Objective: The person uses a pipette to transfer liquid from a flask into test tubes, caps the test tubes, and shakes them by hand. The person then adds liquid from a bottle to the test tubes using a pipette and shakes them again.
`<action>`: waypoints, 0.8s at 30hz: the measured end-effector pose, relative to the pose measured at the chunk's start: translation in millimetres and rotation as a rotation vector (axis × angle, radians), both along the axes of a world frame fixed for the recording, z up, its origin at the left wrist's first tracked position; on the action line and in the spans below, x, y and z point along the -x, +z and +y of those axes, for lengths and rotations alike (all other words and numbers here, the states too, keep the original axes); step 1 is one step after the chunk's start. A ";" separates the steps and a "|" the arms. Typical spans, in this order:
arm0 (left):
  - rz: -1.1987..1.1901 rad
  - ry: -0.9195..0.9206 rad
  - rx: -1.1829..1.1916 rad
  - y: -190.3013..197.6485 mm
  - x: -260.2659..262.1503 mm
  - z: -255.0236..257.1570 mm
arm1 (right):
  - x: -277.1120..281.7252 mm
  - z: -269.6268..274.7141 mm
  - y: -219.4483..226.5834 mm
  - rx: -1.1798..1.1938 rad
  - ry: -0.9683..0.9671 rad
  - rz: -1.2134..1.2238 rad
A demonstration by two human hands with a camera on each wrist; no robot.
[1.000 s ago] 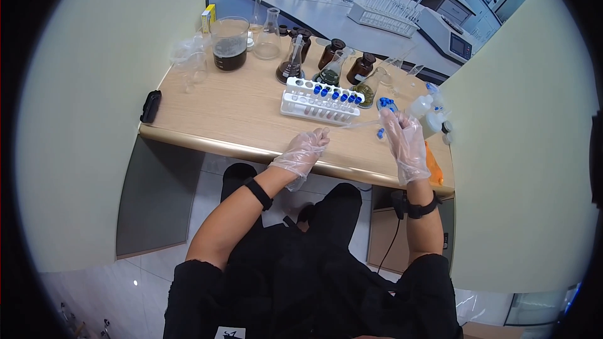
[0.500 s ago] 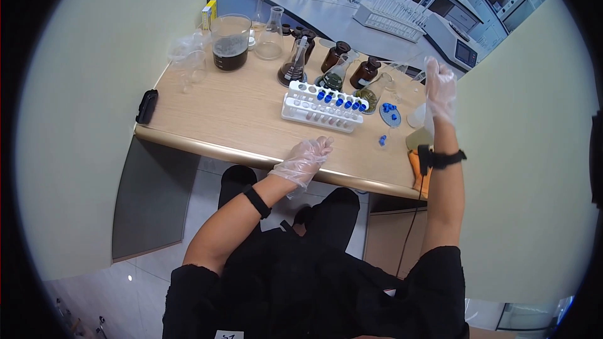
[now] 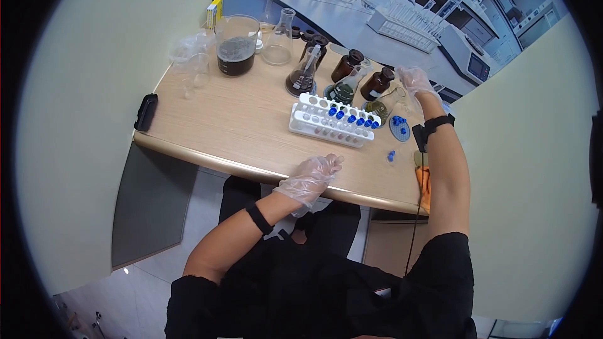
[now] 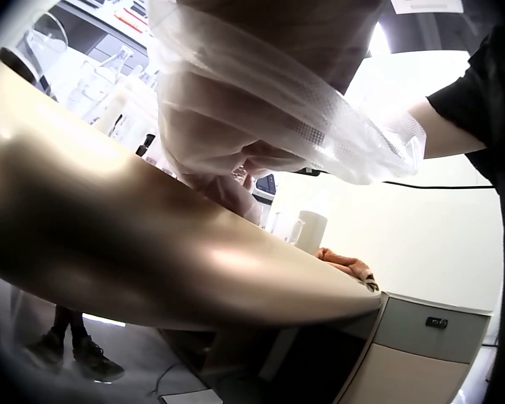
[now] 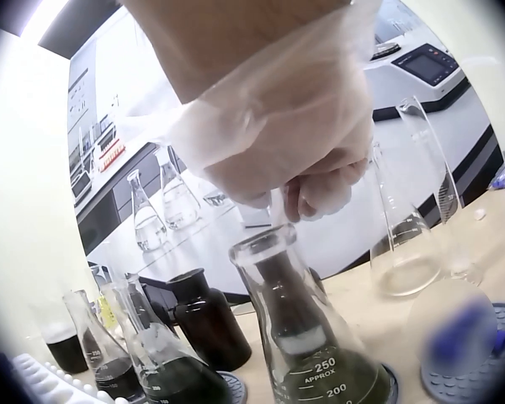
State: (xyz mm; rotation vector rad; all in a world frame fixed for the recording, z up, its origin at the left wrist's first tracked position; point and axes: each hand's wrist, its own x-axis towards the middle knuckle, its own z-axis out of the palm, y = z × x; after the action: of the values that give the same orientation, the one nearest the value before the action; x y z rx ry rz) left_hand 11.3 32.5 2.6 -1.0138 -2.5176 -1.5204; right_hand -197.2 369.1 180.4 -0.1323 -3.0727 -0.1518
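Above the conical flask of yellow-green liquid (image 5: 328,379), the gloved right hand (image 5: 278,135) pinches a thin, pale dropper (image 5: 278,206) near the flask mouth. From the head view, the right hand (image 3: 416,80) is behind the flask's upper end at the table's far right. The gloved left hand (image 3: 312,179) is at the front edge, its fingers curled together; whether they hold anything is unclear. In the left wrist view the left hand (image 4: 227,126) hides most of its fingertips. A white rack (image 3: 333,129) with blue-capped tubes stands beyond the left hand.
Brown bottles (image 3: 377,84) and dark-liquid flasks (image 3: 301,80) stand behind the rack. A large beaker (image 3: 237,63) is at the back left. Blue caps lie in a round dish (image 3: 399,135), others (image 3: 391,156) on the table. An orange cloth (image 3: 423,188) lies at the right edge.
The right hand has moved from near the left hand, up and away over the table's right side, then leftward to the flask. The left hand has stayed near the front edge.
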 end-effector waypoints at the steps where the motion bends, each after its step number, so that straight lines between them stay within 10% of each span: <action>1: -0.011 -0.008 0.008 2.6 0.3 -0.4 | -1.3 -4.1 0.0 0.000 0.001 -0.014; 16: -0.082 -0.056 0.010 17.8 1.4 -6.7 | 39.2 26.2 -36.6 0.370 -0.168 0.084; 24: -0.073 -0.053 0.014 13.2 1.1 -4.5 | 42.0 36.1 -38.8 0.177 -0.086 0.092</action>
State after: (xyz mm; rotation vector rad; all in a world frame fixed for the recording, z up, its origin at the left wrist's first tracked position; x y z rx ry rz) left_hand 10.2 28.0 15.9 -1.0540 -2.5728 -1.5841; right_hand -239.2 405.2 141.5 -0.2719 -2.9847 0.1189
